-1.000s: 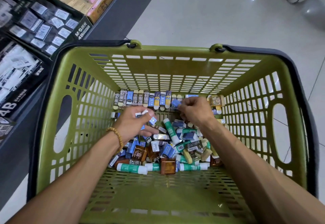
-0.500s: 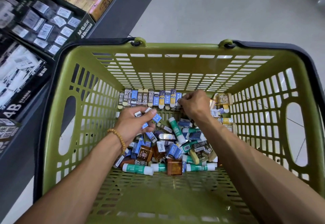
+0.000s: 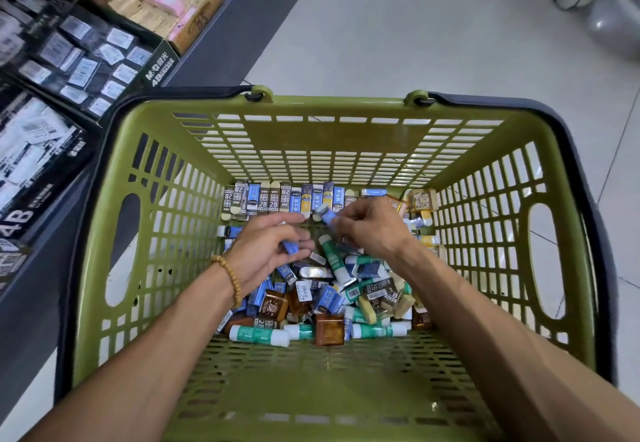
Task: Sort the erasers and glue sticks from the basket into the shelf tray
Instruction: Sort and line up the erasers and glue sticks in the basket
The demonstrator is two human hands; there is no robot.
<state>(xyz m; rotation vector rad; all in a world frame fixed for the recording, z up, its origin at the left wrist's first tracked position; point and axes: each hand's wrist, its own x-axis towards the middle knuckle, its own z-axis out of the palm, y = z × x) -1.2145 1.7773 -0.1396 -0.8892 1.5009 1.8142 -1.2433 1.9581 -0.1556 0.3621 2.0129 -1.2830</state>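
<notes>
- Right hand (image 3: pixel 370 228) pinches a blue eraser (image 3: pixel 325 212) just near of the upright eraser row (image 3: pixel 284 197) at the basket (image 3: pixel 311 136) far wall.
- Left hand (image 3: pixel 266 251), fingers curled around another blue eraser (image 3: pixel 290 246), sits just left (equally close).

— What have you got?
— My right hand (image 3: pixel 372 228) pinches a blue eraser (image 3: pixel 325 213) over the green basket (image 3: pixel 114 268); my left hand (image 3: pixel 266 251) holds another blue eraser (image 3: pixel 290 246).
— And underneath?
— Heaped erasers and glue sticks (image 3: pixel 259 335).
</notes>
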